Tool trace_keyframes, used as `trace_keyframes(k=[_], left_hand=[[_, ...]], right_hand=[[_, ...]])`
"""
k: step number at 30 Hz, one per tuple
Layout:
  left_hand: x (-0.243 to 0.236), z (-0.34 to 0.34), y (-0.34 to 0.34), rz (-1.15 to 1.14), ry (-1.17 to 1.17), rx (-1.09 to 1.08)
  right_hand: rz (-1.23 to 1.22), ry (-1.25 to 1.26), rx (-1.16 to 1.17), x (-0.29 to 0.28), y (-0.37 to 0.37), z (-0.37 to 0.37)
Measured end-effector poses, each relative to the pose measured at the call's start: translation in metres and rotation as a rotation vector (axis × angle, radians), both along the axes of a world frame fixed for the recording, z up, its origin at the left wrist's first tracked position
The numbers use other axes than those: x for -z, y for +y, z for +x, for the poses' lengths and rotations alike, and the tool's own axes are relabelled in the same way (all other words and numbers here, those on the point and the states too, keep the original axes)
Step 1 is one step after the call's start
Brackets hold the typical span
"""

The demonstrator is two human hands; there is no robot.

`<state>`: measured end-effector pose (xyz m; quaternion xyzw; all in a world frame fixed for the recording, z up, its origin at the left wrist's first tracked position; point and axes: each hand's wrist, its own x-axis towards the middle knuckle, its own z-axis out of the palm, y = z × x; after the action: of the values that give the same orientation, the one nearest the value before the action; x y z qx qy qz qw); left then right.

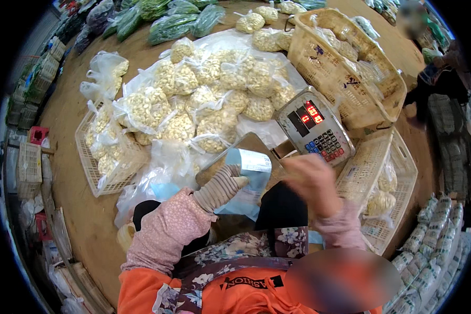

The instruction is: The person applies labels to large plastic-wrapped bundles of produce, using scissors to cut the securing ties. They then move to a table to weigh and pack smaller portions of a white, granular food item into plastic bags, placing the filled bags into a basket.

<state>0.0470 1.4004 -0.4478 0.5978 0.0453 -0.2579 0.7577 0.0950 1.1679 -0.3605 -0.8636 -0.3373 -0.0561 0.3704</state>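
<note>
My left hand [220,186], in a grey striped glove, grips a light blue label strip [240,201] with a printed white label at its upper end. The strip hangs over the metal platform of a scale [253,142]. My bare right hand [316,183] is raised just below the scale's keypad panel [319,125], whose red digits are lit. Motion smears its fingers, so I cannot tell whether they hold anything. Beyond the scale lies a heap of knotted clear bags of pale cloves [214,125], which look like peeled garlic.
A white crate [91,170] with filled bags is at the left. A tilted yellow crate [324,78] stands at back right, and another white crate [403,167] lies nearer. Bagged green vegetables [180,23] lie far back. Packed bags [429,240] are stacked at right; another person [429,94] is beyond.
</note>
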Motion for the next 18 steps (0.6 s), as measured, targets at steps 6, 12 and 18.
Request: trace_keyframes(k=[6, 12, 18], left_hand=[[0.009, -0.014, 0.026, 0.356, -0.206, 0.037], [-0.014, -0.025, 0.049, 0.286, -0.025, -0.012], [-0.073, -0.047, 0.056, -0.140, 0.341, -0.130]], right_hand=[[0.183, 0.619, -0.314, 0.060, 0.066, 0.027], [0.807, 1.590, 0.038, 0.185, 0.096, 0.131], [-0.437, 0.293, 0.257, 0.294, 0.181, 0.212]])
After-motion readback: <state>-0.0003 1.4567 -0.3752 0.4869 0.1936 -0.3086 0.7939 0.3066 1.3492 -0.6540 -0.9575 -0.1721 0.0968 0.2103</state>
